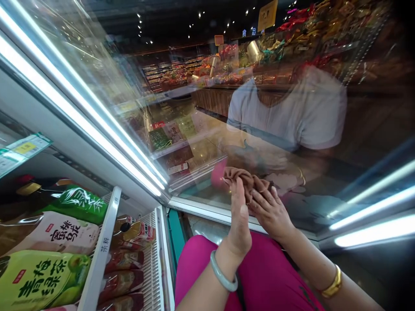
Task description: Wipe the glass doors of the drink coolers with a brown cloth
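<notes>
A bunched brown cloth lies against the glass door, low down and in front of me. My right hand presses it to the glass, fingers laid over its lower right part; some of the grip is hidden. Beside it, my left hand is turned edge-on with its fingers stretched out, its tips touching the left part of the cloth. A pale bangle circles the left wrist and a gold bracelet the right. Both hands are mirrored in the pane.
On the left, an open cooler holds green and white drink packs behind a white shelf rail. Dark red packs sit on a wire shelf. Bright light tubes line the cabinet edge. My knees in pink trousers are close below.
</notes>
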Motion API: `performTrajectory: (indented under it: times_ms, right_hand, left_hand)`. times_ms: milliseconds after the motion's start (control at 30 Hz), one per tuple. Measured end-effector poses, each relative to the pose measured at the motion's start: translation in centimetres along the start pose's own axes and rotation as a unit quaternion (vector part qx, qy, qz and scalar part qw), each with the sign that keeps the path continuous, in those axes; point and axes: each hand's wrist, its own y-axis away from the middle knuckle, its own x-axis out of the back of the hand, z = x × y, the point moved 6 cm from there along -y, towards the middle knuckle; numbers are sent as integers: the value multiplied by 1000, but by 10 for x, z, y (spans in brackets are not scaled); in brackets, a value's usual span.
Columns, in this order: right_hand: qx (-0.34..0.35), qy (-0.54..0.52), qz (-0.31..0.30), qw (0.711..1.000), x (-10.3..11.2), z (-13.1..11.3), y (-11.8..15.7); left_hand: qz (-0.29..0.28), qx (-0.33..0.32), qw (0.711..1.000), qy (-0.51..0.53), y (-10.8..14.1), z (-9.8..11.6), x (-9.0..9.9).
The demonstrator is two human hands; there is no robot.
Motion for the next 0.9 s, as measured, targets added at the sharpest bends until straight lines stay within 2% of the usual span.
performTrajectory:
  times_ms: [100,167,267,367,500,600,667,733,833,900]
  right_hand:
    - [-34,44,79,995,22,15,-1]
    - [-38,57,84,994,34,19,-14]
    - [-49,55,43,996,41,13,-39]
    - [-50,70,40,995,38,3,-49]
    - [-19,78,32,996,39,5,-22]
    - [-48,74,49,995,61,26,6]
    - [-81,87,87,989,80,40,11]
    - [-104,92,121,983,91,48,4]
    - [-98,85,150,980,86,45,-13]
    - [-60,87,139,985,73,35,-15]
  left_hand:
    - [-79,-51,995,-29,6,29,-16]
    - [-89,-72,992,-47,4,45,-17]
    - [-60,-70,995,-45,-6,52,-4]
    - [-2,-38,999,-4,-14,43,17]
    - [52,-36,998,-17,-12,31,36]
    - [72,-63,994,-58,-7,31,39]
    - [71,-104,986,-105,-6,36,34]
    - [42,-157,973,-162,-8,42,22]
    - [-5,-219,949,-227,-15,44,-1]
    - [-26,-238,934,-263,-18,39,-13]
